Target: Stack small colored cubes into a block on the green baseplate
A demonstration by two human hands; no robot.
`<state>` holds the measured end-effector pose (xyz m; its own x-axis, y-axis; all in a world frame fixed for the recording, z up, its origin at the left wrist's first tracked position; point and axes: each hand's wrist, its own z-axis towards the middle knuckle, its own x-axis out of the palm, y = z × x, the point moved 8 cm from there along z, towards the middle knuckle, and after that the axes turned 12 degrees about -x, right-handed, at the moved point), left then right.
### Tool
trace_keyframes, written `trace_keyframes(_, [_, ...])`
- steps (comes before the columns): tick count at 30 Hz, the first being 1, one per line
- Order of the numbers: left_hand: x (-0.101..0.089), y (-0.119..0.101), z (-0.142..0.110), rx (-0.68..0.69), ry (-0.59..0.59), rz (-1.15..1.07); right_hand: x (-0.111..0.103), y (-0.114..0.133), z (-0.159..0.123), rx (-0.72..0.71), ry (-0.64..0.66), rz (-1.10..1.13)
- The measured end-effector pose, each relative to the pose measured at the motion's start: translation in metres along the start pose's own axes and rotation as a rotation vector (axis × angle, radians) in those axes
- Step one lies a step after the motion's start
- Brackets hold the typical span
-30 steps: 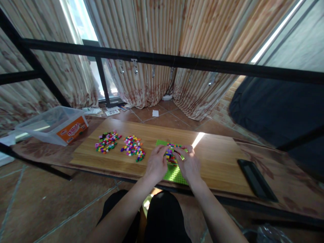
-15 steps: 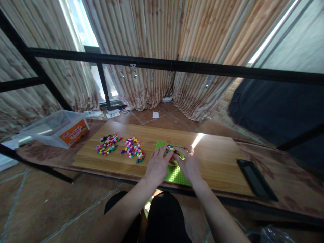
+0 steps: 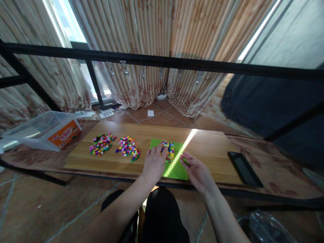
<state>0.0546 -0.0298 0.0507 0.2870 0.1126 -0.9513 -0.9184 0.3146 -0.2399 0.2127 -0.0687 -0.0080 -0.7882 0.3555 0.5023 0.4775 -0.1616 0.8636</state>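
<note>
A green studded baseplate (image 3: 176, 172) lies on the wooden board, with a sunlit stripe across it. On its upper part stands a small build of colourful toy bricks (image 3: 171, 152), partly covered from the left. My left hand (image 3: 155, 162) rests palm down at the build's left side, its fingers stretched out over the bricks and the plate. At the plate's right edge, my right hand (image 3: 198, 172) is turned partly palm up. Its thumb and fingers close around the green edge; what lies beneath the fingertips is hidden.
Two piles of loose coloured bricks (image 3: 128, 146) (image 3: 102, 143) lie on the wooden board (image 3: 91, 165) to the left. Beyond them stands a clear plastic bin (image 3: 48, 131) with an orange label. A black phone-like slab (image 3: 245, 168) lies at right. A black rail (image 3: 157, 61) crosses behind.
My right hand has left the brick build and moved right to the baseplate's edge, uncovering more of the bricks. My left hand stays by the build. The view has shifted slightly.
</note>
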Motion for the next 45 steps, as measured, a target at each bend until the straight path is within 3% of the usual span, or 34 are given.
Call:
trace_keyframes(11, [-0.006,0.000,0.000,0.003,0.009,-0.026,0.016,0.013,-0.019,-0.006,0.043,0.060])
trace_keyframes(16, [-0.008,0.027,-0.012,-0.063,-0.088,-0.115,0.011,0.011,-0.017,-0.031,-0.014,-0.025])
trace_keyframes(21, [0.002,0.058,-0.032,-0.153,-0.116,-0.258,0.015,0.011,-0.013,-0.106,-0.027,-0.067])
trace_keyframes(29, [0.010,0.068,-0.052,-0.196,-0.115,-0.362,0.022,0.001,-0.014,-0.040,0.003,-0.090])
trace_keyframes(32, [0.010,0.089,-0.060,-0.286,-0.124,-0.369,0.012,-0.005,-0.020,0.008,-0.003,-0.128])
trace_keyframes(38, [0.005,0.153,-0.062,-0.556,-0.195,-0.305,0.000,-0.028,-0.037,0.118,0.008,-0.140])
trace_keyframes(45, [0.002,0.182,-0.040,-0.624,-0.193,-0.238,0.002,-0.046,-0.056,0.191,-0.027,-0.041])
